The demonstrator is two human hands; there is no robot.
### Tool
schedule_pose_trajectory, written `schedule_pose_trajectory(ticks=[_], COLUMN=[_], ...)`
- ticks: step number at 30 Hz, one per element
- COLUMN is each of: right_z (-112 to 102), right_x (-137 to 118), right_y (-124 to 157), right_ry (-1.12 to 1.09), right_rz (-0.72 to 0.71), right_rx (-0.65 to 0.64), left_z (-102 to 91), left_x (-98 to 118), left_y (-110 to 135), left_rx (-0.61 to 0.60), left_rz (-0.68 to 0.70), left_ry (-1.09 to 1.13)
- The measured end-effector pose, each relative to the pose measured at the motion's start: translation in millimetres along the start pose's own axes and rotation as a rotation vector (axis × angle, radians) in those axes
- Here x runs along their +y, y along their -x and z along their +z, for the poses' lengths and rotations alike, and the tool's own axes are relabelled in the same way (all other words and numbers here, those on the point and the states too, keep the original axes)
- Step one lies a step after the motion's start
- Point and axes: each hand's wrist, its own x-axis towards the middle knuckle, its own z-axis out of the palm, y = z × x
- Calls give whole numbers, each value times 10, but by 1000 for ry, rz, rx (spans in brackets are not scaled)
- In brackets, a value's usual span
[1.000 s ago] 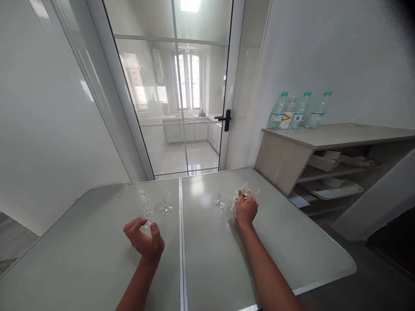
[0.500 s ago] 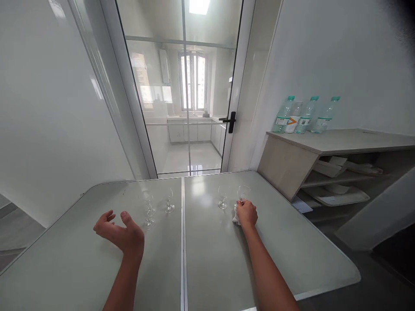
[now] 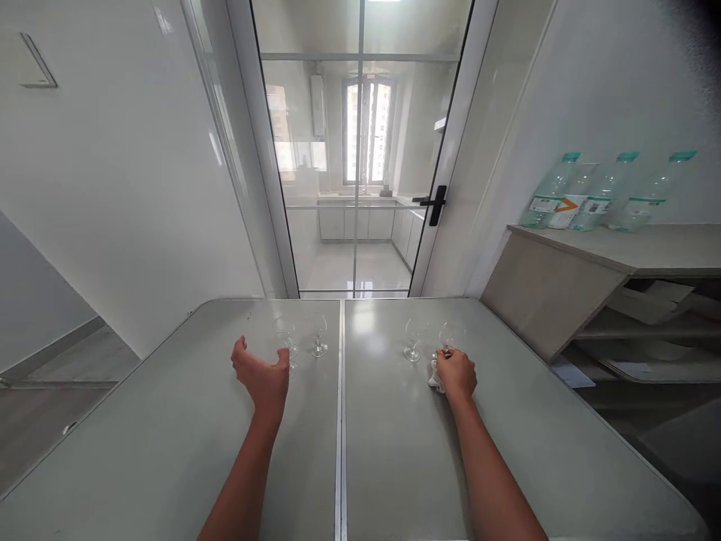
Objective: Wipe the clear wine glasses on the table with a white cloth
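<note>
Rightmost glass (image 3: 452,334) is back upright on the table (image 3: 394,451) now, my right hand (image 3: 456,373) bunched around the white cloth (image 3: 433,378) at its stem. Left hand (image 3: 263,376) swung back in, spread open beside the left glass (image 3: 283,333).

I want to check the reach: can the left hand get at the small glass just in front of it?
Probably yes. The left hand is open, right beside the small glass, and nothing stands between them on the table.
</note>
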Motion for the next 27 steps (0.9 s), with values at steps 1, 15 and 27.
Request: schedule_pose_trajectory(ticks=[1, 15, 27], right_z=[2, -152, -117], right_x=[-2, 5, -330], right_y=[-5, 31, 643], right_ry=[2, 51, -606], right_rz=[-4, 11, -225], right_rx=[-1, -146, -1052], left_z=[6, 64, -20], left_x=[6, -57, 111], left_y=[5, 29, 62], left_rx=[-26, -283, -111], left_rz=[-17, -109, 82], left_ry=[-13, -244, -33])
